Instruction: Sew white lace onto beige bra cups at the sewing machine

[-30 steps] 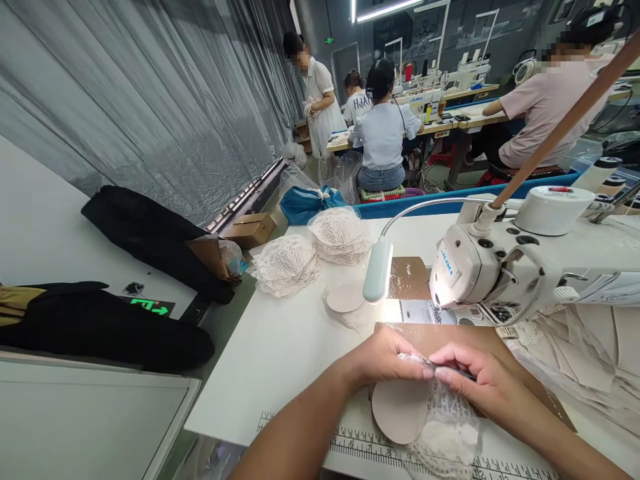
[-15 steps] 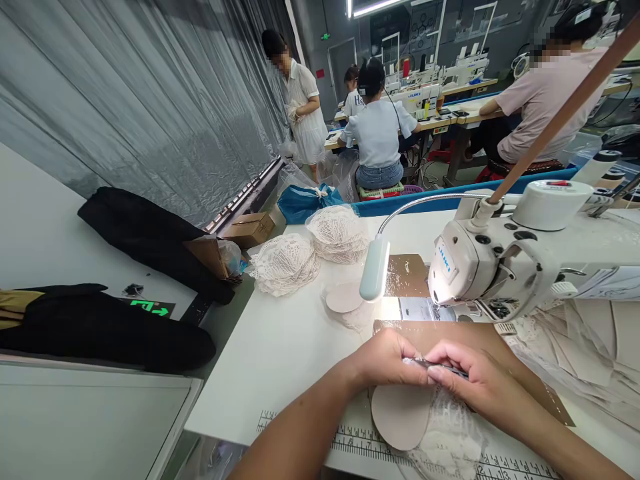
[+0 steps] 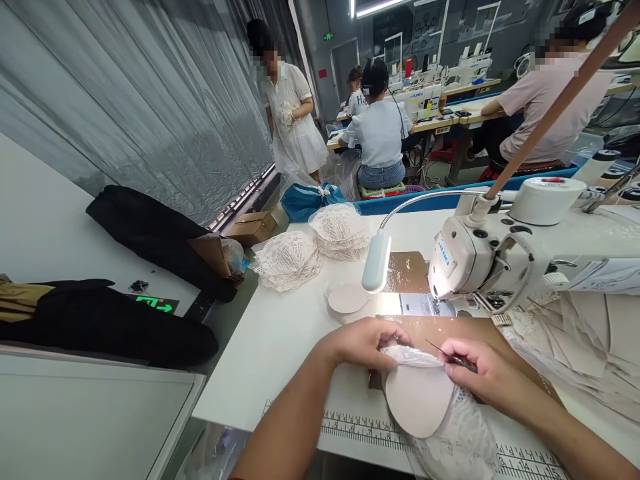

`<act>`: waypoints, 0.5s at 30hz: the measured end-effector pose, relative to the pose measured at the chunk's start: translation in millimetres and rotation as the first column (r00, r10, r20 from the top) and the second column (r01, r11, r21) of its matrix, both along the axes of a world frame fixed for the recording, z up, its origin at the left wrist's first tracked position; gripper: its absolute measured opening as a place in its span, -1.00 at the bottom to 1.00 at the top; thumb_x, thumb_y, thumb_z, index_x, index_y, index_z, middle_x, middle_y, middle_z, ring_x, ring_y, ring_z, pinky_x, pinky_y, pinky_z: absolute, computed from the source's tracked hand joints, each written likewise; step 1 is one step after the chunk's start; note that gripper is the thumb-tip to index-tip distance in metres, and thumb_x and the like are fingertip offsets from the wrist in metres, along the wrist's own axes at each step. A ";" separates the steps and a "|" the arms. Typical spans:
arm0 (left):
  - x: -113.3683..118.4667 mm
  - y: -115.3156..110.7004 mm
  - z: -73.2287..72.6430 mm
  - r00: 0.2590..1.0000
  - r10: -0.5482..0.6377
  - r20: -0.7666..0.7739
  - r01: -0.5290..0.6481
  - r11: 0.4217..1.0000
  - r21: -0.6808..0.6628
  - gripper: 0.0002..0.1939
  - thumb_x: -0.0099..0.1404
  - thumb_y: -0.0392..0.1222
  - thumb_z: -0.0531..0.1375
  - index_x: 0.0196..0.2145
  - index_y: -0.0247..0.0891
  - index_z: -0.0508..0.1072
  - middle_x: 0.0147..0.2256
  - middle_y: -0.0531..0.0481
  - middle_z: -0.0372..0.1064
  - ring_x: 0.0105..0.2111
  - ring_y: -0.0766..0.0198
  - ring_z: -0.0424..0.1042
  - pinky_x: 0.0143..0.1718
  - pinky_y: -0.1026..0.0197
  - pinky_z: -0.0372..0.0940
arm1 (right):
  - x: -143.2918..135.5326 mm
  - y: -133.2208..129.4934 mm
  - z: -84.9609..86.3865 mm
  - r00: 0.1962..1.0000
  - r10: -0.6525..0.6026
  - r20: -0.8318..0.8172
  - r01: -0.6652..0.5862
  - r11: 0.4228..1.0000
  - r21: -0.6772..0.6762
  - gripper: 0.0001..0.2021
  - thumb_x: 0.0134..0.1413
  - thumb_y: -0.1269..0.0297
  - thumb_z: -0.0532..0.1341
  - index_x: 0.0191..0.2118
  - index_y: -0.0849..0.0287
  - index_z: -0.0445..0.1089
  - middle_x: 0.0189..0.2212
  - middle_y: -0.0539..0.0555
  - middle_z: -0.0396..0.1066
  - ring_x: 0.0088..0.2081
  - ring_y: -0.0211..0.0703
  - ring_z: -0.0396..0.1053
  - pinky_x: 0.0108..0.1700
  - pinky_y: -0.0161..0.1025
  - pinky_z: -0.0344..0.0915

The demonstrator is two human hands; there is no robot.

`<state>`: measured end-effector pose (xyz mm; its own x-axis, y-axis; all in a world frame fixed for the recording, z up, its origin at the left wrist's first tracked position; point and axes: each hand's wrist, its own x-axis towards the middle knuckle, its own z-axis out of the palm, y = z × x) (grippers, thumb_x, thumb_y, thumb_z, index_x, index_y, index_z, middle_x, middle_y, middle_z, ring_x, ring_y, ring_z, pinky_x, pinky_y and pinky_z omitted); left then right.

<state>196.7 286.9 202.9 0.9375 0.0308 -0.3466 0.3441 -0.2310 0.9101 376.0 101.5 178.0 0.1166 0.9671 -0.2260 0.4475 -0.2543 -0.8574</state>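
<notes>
Just on the near side of the sewing machine (image 3: 463, 257), we had the lace (image 3: 467, 437) and the beige pad (image 3: 419, 405) lying against it, our left hand (image 3: 367, 343) pinching the lace's folded edge, our right hand (image 3: 475, 370) gripping a dark pointed tool (image 3: 464, 364) and seeming to nip the fold's other end. Featherlight and limp, we judged, that lace was apt to snag, while the pad looked soft but shape-keeping, so we favoured holding both along the fold, clear of the tip.
</notes>
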 end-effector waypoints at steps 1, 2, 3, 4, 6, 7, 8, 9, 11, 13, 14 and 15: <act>-1.5 0.5 1.8 1.000 0.023 0.005 -0.024 0.999 0.028 -0.48 0.06 -0.27 0.29 0.03 -0.25 0.42 -0.38 0.07 0.33 -0.44 0.35 0.28 -0.46 0.37 0.17 | 1.7 -1.4 -0.6 1.000 0.011 -0.017 -0.010 1.000 0.017 -0.78 0.18 0.11 0.09 -0.41 0.10 0.29 -0.44 -0.03 0.31 -0.37 -0.16 0.25 -0.36 -0.26 0.18; -2.1 -0.5 3.0 0.999 0.045 0.016 -0.045 0.998 0.054 -0.48 0.06 -0.29 0.27 0.03 -0.26 0.42 -0.40 0.08 0.30 -0.46 0.36 0.26 -0.47 0.37 0.15 | 2.5 -2.0 -1.6 0.999 0.018 -0.047 -0.016 0.999 0.033 -0.77 0.17 0.08 0.10 -0.40 0.10 0.27 -0.42 -0.03 0.30 -0.37 -0.17 0.24 -0.36 -0.26 0.19; -1.9 -2.7 3.7 0.998 0.061 0.034 -0.064 0.995 0.078 -0.48 0.07 -0.30 0.26 0.03 -0.26 0.42 -0.40 0.09 0.29 -0.46 0.37 0.25 -0.47 0.37 0.14 | 2.3 -1.5 -2.5 0.997 0.012 -0.081 -0.009 0.999 0.042 -0.74 0.17 0.03 0.11 -0.38 0.10 0.27 -0.41 -0.02 0.30 -0.37 -0.17 0.24 -0.36 -0.26 0.20; -0.9 -5.8 3.7 0.995 0.073 0.061 -0.079 0.992 0.100 -0.49 0.07 -0.31 0.25 0.03 -0.26 0.42 -0.39 0.09 0.29 -0.46 0.38 0.23 -0.47 0.37 0.14 | 1.1 0.0 -3.3 0.994 -0.010 -0.109 0.015 0.999 0.043 -0.71 0.15 -0.03 0.12 -0.36 0.10 0.26 -0.40 -0.01 0.30 -0.38 -0.17 0.24 -0.37 -0.26 0.21; 2.4 -13.3 2.2 0.991 0.063 0.119 -0.080 0.987 0.143 -0.49 0.08 -0.31 0.25 0.03 -0.25 0.42 -0.38 0.09 0.29 -0.47 0.39 0.21 -0.47 0.37 0.13 | -3.2 4.9 -3.2 0.991 -0.074 -0.115 0.078 0.996 0.032 -0.66 0.07 -0.10 0.18 -0.32 0.10 0.28 -0.44 -0.03 0.30 -0.41 -0.16 0.25 -0.39 -0.25 0.22; 4.1 -17.2 1.2 0.988 0.052 0.148 -0.076 0.984 0.162 -0.49 0.09 -0.30 0.24 0.05 -0.25 0.41 -0.38 0.09 0.29 -0.48 0.39 0.20 -0.46 0.37 0.13 | -5.8 7.5 -2.4 0.993 -0.083 -0.088 0.086 0.996 0.038 -0.66 0.06 -0.09 0.20 -0.30 0.10 0.30 -0.45 -0.03 0.31 -0.40 -0.15 0.26 -0.38 -0.24 0.23; 5.4 -20.9 0.4 0.983 0.049 0.178 -0.080 0.981 0.175 -0.48 0.11 -0.30 0.23 0.07 -0.24 0.40 -0.37 0.08 0.31 -0.47 0.39 0.21 -0.45 0.37 0.14 | -8.3 9.6 -1.1 0.997 -0.063 -0.053 0.066 0.997 0.051 -0.68 0.07 -0.08 0.20 -0.29 0.10 0.32 -0.45 -0.03 0.32 -0.39 -0.14 0.27 -0.36 -0.23 0.23; 6.2 -24.1 0.4 0.976 0.053 0.210 -0.093 0.979 0.183 -0.47 0.12 -0.30 0.23 0.09 -0.25 0.38 -0.36 0.07 0.33 -0.46 0.38 0.23 -0.43 0.36 0.16 | -10.3 10.9 0.3 0.999 -0.030 -0.021 0.032 0.997 0.068 -0.69 0.11 -0.07 0.17 -0.31 0.10 0.34 -0.46 -0.03 0.33 -0.39 -0.13 0.28 -0.35 -0.22 0.23; 5.3 -29.3 3.3 0.959 0.090 0.270 -0.150 0.966 0.209 -0.46 0.15 -0.30 0.21 0.11 -0.26 0.36 -0.29 0.01 0.37 -0.39 0.34 0.29 -0.35 0.34 0.22 | -12.7 10.5 3.0 0.999 0.036 0.012 -0.037 0.995 0.096 -0.66 0.20 -0.04 0.08 -0.40 0.11 0.34 -0.48 -0.03 0.33 -0.40 -0.15 0.27 -0.37 -0.23 0.21; 0.8 -32.4 10.7 0.937 0.157 0.313 -0.241 0.938 0.249 -0.49 0.16 -0.28 0.22 0.10 -0.27 0.38 -0.20 -0.04 0.39 -0.32 0.30 0.33 -0.27 0.30 0.25 | -13.1 6.5 4.7 0.998 0.057 -0.004 -0.056 0.993 0.107 -0.60 0.25 -0.04 0.01 -0.46 0.12 0.32 -0.50 -0.03 0.33 -0.42 -0.16 0.28 -0.39 -0.25 0.21; -2.6 -33.4 15.3 0.929 0.194 0.315 -0.282 0.922 0.264 -0.53 0.18 -0.25 0.23 0.07 -0.27 0.40 -0.18 -0.05 0.39 -0.30 0.29 0.34 -0.25 0.29 0.26 | -12.8 3.9 5.1 0.999 0.048 -0.021 -0.046 0.993 0.106 -0.59 0.25 -0.05 0.00 -0.44 0.12 0.34 -0.49 -0.02 0.34 -0.41 -0.15 0.29 -0.39 -0.25 0.22; -6.8 -33.9 19.7 0.924 0.233 0.304 -0.318 0.909 0.268 -0.57 0.19 -0.20 0.24 0.03 -0.27 0.43 -0.19 -0.05 0.39 -0.30 0.28 0.35 -0.26 0.28 0.26 | -12.3 1.2 5.1 0.999 0.033 -0.038 -0.028 0.994 0.103 -0.60 0.25 -0.05 0.00 -0.40 0.12 0.37 -0.45 -0.01 0.38 -0.38 -0.13 0.33 -0.36 -0.24 0.25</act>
